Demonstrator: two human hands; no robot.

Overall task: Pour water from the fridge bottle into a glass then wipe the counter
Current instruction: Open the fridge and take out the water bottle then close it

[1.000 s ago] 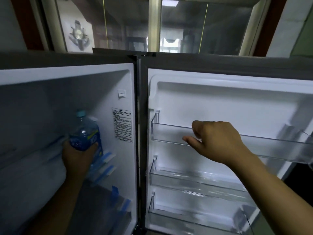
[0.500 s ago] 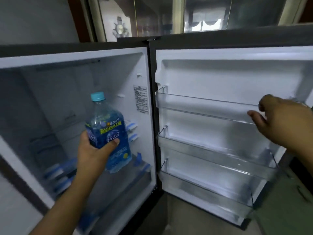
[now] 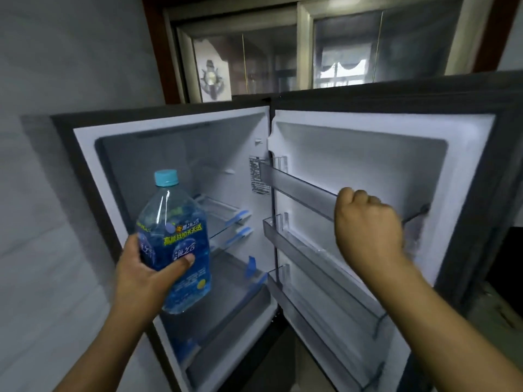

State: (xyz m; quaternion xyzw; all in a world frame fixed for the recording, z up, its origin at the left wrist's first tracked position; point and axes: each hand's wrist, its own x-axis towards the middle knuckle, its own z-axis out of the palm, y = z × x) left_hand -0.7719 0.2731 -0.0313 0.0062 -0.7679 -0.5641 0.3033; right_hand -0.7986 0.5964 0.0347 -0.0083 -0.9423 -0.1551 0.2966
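Observation:
My left hand [image 3: 141, 281] is wrapped around a clear water bottle [image 3: 175, 239] with a blue label and a light blue cap. It holds the bottle upright just in front of the open fridge compartment [image 3: 181, 154]. My right hand [image 3: 365, 233] is curled over the rail of the top shelf [image 3: 297, 188] on the open fridge door [image 3: 368, 148], fingers hooked behind the rail. No glass, cloth or counter is in view.
The fridge holds only bare glass shelves with blue trim [image 3: 226, 219]. Two more door shelves [image 3: 317, 267] sit below my right hand. A grey wall [image 3: 56, 193] stands close on the left. Above the fridge is a glass-fronted cabinet [image 3: 283, 52].
My left hand has drawn the bottle from deep inside the fridge out to the front of the opening. My right hand moved along the top door shelf and closed over its rail.

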